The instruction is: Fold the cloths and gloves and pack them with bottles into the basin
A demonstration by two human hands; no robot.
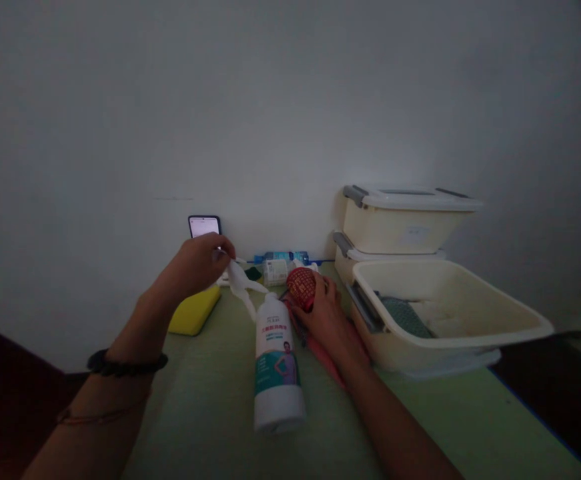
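A white bottle (276, 360) with a teal label stands in the middle of the green table (210, 400). My left hand (198, 263) is closed in a pinch on a white spray-trigger top (240, 283) held just above and left of the bottle's neck. My right hand (323, 313) is wrapped round a red mesh scrubber (300, 287) right beside the bottle, resting over a red flat thing (323, 357) on the table.
A yellow sponge (194, 312) lies left of the bottle. A phone (204, 225) leans on the wall. Small packets (278, 265) sit at the back. At right is an open cream bin (450, 313) with cloths inside, and two lidded bins (405, 220) stacked behind.
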